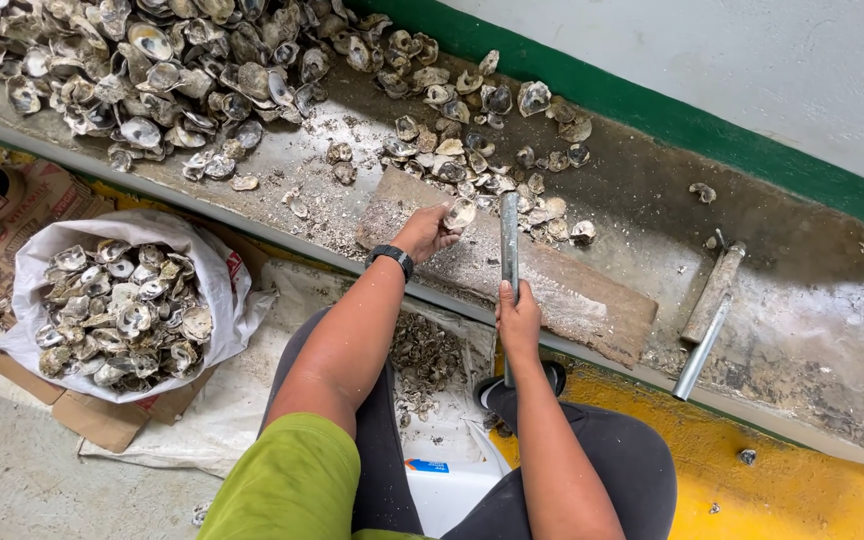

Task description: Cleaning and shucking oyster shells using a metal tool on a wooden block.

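Left hand [422,232] pinches a single oyster shell [460,213], holding it down on the wooden board [572,290] on the table [802,330]. Right hand [519,318] is wrapped tight around a metal rod [509,240], upright just beside that shell. Big shell pile [162,70] sits upper left; a white sack [122,310] of shells rests on the floor.

Two metal bars [509,240] [709,318], one shell-filled sack [122,300], one board [512,270] (loose shells uncountable).

Grey oyster shell [460,213], upright metal rod [509,240]
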